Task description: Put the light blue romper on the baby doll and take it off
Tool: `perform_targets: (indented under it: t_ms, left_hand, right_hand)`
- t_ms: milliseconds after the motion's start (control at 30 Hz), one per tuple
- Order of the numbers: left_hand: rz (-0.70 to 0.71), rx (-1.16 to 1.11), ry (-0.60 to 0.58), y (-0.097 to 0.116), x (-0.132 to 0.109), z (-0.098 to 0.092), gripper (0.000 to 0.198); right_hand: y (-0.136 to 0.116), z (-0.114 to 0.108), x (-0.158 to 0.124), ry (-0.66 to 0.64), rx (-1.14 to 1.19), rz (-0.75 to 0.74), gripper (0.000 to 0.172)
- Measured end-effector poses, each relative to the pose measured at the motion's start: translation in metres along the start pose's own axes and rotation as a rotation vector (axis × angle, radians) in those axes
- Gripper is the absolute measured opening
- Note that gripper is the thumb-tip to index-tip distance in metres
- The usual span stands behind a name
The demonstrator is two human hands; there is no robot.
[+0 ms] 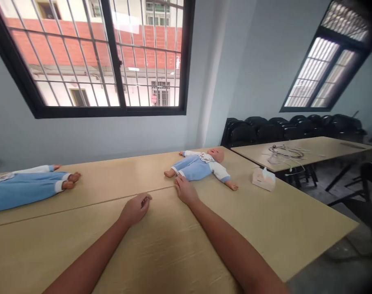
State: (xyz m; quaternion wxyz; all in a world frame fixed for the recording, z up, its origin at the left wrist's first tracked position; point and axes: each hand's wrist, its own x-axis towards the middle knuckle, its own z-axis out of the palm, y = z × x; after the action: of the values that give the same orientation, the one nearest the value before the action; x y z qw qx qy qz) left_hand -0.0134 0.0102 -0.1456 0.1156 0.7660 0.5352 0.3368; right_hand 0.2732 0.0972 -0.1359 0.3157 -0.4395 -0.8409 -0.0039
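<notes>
the fingers of the right hand lie stretched out flat and close together on the wooden table, gripping nothing. their tips meet the near trouser leg of the baby doll, though how firmly they press is hard to tell. the left hand rests knuckles-up a little to the left, fingers curled under into a loose fist, so the palm is hidden and nothing shows inside it.

the baby doll lies on its back near the table's far edge, just beyond the right hand, in a blue suit with white sleeves. its long axis runs slantwise: head toward the right and the far wall, bare feet toward the left, arms spread wide.

a second doll in blue lies well off to the left, cut off by the frame so only its legs and one arm show. a tissue box sits to the right of the baby doll; any print on it is too small to read. on the next table lies a tangle of dark tubing, too blurred to name.
</notes>
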Motion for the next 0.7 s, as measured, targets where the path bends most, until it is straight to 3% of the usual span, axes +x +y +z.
perform_targets:
  t_ms: [233, 367, 533, 700]
  left_hand:
    - [-0.005, 0.004, 0.374, -0.015, -0.004, -0.024, 0.019]
    - [-0.021, -0.009, 0.454, -0.019, -0.017, -0.031, 0.024]
    - [0.003, -0.019, 0.325, -0.005, -0.032, -0.031, 0.046]
    - [0.230, 0.020, 0.008, 0.032, -0.075, -0.052, 0.043]
  right_hand:
    - [-0.054, -0.013, -0.032, -0.090, 0.037, -0.185, 0.026]
    - [-0.082, -0.022, -0.055, -0.135, 0.061, -0.284, 0.029]
    - [-0.116, -0.040, -0.092, -0.221, 0.146, -0.410, 0.020]
    - [-0.144, -0.064, -0.135, -0.335, 0.078, -0.464, 0.018]
